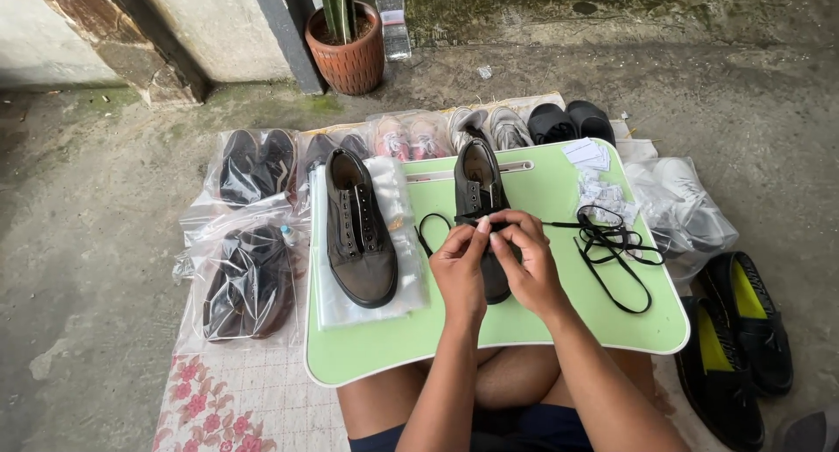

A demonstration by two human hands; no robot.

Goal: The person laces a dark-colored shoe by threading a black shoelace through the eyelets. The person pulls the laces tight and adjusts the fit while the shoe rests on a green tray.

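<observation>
1. A black lace (603, 242) is pinched by both hands over a grey shoe (481, 198); the left hand (459, 273) and right hand (529, 268) are closed on it, fingertips touching, approx. at the shoe's middle.
2. Just left of the grip, a 2nd grey shoe (358, 229) is laid on a clear bag (398, 277).
3. Right of the grip, the lace's loose loops are spread near paper slips (590, 155).
4. All is carried by a green lap tray (542, 330); its near edge is just below the wrists.
5. Bagged shoes (249, 281) lie well left; black loafers w/ yellow insoles (738, 330) well right.
6. Beyond the tray, a shoe row, a clay pot (348, 54) & a bottle (393, 19) are seen.
</observation>
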